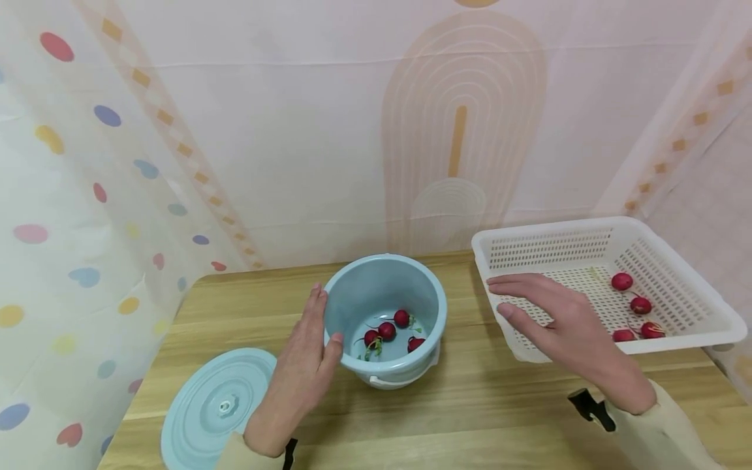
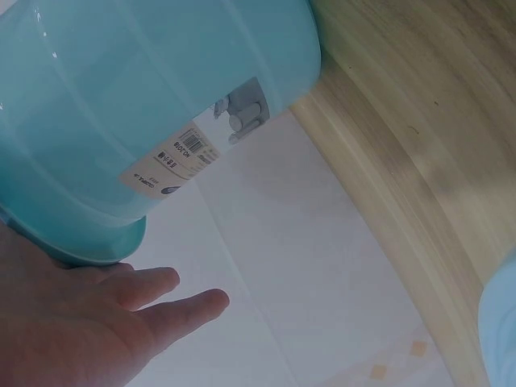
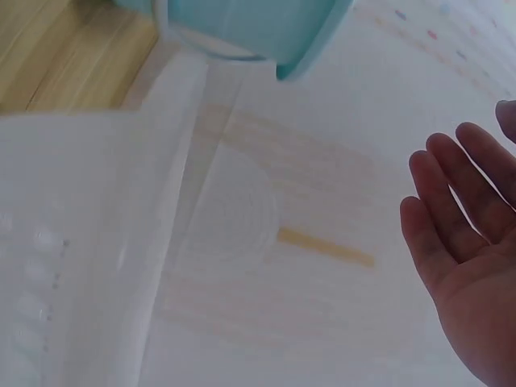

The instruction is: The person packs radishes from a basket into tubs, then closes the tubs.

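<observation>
A light-blue bucket [image 1: 384,287] stands on the table with several red radishes [image 1: 386,331] on its floor. At the bucket's left rim is my left hand [image 1: 299,365], its fingers straight along the side and the thumb by the front rim. In the left wrist view the bucket's labelled wall [image 2: 173,161] shows beyond the fingers. Over the left edge of a white basket [image 1: 546,245], my right hand [image 1: 564,326] hovers with nothing in it, fingers extended. Several more radishes [image 1: 640,305] lie at the basket's right side.
A round light-blue lid [image 1: 217,405] lies on the wooden table [image 1: 470,418], left of the bucket and partly behind the left forearm. A white handle [image 1: 405,380] hangs at the bucket's front. Patterned cloth [image 1: 305,150] rises behind the table.
</observation>
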A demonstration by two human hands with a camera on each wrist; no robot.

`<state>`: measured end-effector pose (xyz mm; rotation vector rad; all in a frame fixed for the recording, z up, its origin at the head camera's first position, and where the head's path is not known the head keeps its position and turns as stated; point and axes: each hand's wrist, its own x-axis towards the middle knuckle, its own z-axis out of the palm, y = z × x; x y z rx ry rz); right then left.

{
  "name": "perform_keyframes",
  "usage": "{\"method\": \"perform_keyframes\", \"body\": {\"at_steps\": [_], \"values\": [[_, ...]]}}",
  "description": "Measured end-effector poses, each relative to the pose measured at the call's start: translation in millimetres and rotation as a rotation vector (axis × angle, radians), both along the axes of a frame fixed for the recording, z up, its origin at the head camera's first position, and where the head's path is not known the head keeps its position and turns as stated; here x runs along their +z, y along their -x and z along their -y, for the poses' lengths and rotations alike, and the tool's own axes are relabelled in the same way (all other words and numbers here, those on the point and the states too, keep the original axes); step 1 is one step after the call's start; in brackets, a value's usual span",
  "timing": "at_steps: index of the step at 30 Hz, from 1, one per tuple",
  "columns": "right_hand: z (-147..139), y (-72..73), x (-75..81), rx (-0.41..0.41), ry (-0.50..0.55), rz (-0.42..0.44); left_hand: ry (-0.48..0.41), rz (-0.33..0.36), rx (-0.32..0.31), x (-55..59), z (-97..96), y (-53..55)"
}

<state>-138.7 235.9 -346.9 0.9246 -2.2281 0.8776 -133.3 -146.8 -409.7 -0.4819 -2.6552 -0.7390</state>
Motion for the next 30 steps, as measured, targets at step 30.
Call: {"method": "perform_keyframes", "body": {"at_steps": [30], "values": [[-128.4, 5.7, -23.5, -0.393, -0.160, 0.169, 0.001, 0.012, 0.013, -0.1, 2.1, -1.3]]}}
